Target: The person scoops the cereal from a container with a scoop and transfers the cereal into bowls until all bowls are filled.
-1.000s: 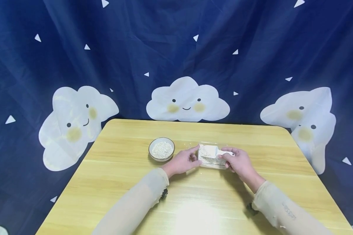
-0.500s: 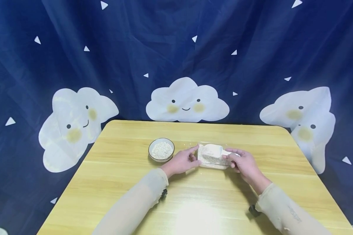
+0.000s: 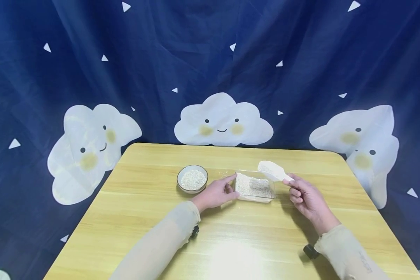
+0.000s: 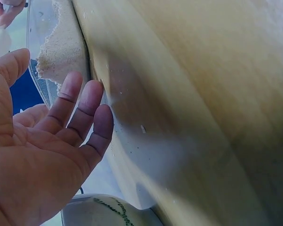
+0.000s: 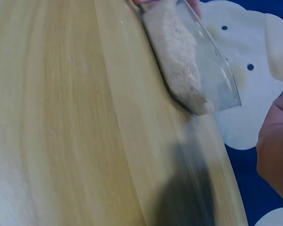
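My right hand [image 3: 309,202] pinches the handle of a white scoop [image 3: 271,170], raised over the far right corner of a clear rectangular container [image 3: 273,194]. How much the scoop holds, I cannot tell. Pale, flaky meal [image 3: 245,185] fills much of the container, with a shaded hollow on its right side. My left hand [image 3: 217,192] holds the container's left end between thumb and index finger; its other fingers [image 4: 90,96] are loosely bent and off the container in the left wrist view. In the right wrist view the meal [image 5: 174,52] slopes down toward the container's near end.
A dark-rimmed bowl [image 3: 179,182] of pale flakes stands left of the container, close to my left wrist. Loose crumbs [image 3: 224,172] lie on the wooden table [image 3: 154,229] between them. Behind the table's far edge hangs a dark blue curtain [image 3: 210,50] with clouds.
The scoop has lifted out of the container and moved right and away, now tilted, carried by my right hand. A hollow in the meal is uncovered. My left hand stays put.
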The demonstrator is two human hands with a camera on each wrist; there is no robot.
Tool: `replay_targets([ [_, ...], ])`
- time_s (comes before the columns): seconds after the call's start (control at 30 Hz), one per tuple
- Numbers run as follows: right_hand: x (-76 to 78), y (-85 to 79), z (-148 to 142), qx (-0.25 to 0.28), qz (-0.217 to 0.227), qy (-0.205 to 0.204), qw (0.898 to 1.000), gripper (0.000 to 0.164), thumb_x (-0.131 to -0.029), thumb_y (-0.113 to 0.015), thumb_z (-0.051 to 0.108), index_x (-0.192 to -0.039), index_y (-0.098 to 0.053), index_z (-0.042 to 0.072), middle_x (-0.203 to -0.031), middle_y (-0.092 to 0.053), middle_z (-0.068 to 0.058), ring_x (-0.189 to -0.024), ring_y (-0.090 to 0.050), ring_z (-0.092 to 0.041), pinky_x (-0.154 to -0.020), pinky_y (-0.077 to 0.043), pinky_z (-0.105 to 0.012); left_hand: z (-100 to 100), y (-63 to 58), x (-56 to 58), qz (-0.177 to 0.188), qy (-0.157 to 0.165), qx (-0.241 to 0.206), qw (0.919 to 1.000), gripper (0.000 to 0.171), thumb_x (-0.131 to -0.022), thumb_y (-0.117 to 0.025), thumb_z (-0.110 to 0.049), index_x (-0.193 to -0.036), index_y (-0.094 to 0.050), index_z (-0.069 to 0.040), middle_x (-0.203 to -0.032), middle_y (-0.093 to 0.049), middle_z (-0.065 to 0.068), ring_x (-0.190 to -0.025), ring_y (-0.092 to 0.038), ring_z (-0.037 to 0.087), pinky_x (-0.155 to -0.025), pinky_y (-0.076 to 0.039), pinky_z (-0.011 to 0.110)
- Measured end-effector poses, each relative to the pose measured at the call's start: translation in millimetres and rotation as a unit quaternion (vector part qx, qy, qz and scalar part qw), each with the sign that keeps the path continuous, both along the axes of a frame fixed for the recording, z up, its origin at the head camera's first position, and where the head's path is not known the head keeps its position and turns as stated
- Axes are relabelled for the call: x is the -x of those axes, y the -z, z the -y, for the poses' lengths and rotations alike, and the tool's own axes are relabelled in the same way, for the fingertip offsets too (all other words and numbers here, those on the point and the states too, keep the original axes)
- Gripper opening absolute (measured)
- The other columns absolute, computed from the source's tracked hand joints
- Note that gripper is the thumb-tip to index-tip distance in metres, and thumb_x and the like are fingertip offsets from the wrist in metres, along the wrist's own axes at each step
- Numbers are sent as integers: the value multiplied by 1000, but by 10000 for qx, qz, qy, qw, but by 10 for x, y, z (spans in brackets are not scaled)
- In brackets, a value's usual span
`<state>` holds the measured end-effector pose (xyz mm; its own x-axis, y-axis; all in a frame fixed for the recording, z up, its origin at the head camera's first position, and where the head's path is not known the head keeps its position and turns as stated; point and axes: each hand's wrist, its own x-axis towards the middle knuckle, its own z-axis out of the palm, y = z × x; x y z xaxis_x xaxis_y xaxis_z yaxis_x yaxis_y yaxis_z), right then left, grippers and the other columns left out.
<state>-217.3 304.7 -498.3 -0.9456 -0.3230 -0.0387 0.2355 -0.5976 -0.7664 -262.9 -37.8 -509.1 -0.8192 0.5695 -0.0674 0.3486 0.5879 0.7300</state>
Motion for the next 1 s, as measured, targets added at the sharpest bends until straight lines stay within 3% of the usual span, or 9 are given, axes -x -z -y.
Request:
replay_targets([
  [0.17, 10, -29, 22, -251, -80, -15, 9997, 29, -110, -35, -4, -133, -49, 5, -102, -79, -2, -62, -39, 0, -52, -27, -12, 7, -19, -10, 30, -37, -42, 10000, 86, -101, -69, -52, -170, -30, -20, -111, -69, -4, -90, -62, 6, -85, -56, 24],
  [0.33, 23, -45, 86, -601, -141, 94, 9981, 30, -109, -38, -5, -130, -56, 7, -100, -81, -1, -61, -40, 1, -51, -28, -12, 11, -41, -22, 40, -55, -143, 9999, 86, -101, -70, -51, -170, -30, -19, -114, -69, -4, -91, -63, 7, -85, -57, 24],
  [0.47, 29, -36, 102, -649, -186, 109, 9977, 32, -109, -37, -5, -129, -58, 7, -100, -82, -1, -61, -40, 1, -50, -29, -11, 62, -131, -67, 33, -105, -423, 9990, 85, -101, -71, -47, -170, -32, -19, -117, -71, -3, -93, -65, 7, -86, -58, 24],
  [0.57, 27, -34, 103, -693, -193, 144, 9973, 33, -108, -36, -6, -131, -57, 6, -100, -82, -1, -60, -41, 2, -49, -30, -10, 166, -250, -128, -251, -147, -545, 9981, 78, -102, -72, -43, -168, -37, -20, -123, -73, 1, -98, -68, 12, -89, -59, 29],
  [0.7, 32, -42, 94, -849, -167, 222, 9960, 33, -108, -38, -5, -129, -59, 8, -99, -82, 0, -60, -43, 3, -48, -32, -10, 429, -368, -181, -1113, -479, -509, 9913, 70, -102, -73, -39, -163, -47, -18, -136, -71, 9, -118, -68, 29, -103, -58, 46],
  [0.83, 46, -69, 91, -1030, -116, 319, 9941, 31, -107, -41, -4, -130, -58, 9, -98, -82, 0, -59, -45, 4, -48, -33, -10, 836, -341, -136, -1961, -1269, -162, 9722, 69, -98, -75, -45, -158, -53, -19, -153, -62, 9, -143, -54, 34, -123, -43, 57],
  [0.9, 56, -86, 98, -1119, -95, 346, 9931, 30, -107, -43, -4, -133, -55, 7, -98, -82, 0, -59, -45, 3, -48, -33, -10, 1055, -275, -98, -2176, -1584, 132, 9630, 73, -96, -76, -49, -158, -53, -18, -159, -57, 10, -150, -48, 35, -127, -35, 60],
  [1.0, 77, -113, 118, -1296, -84, 339, 9909, 31, -107, -45, -3, -136, -49, 4, -99, -82, 1, -58, -45, 3, -48, -34, -10, 1335, -175, -85, -2025, -1772, 508, 9618, 82, -93, -77, -53, -160, -49, -14, -163, -53, 13, -153, -44, 39, -128, -30, 64],
])
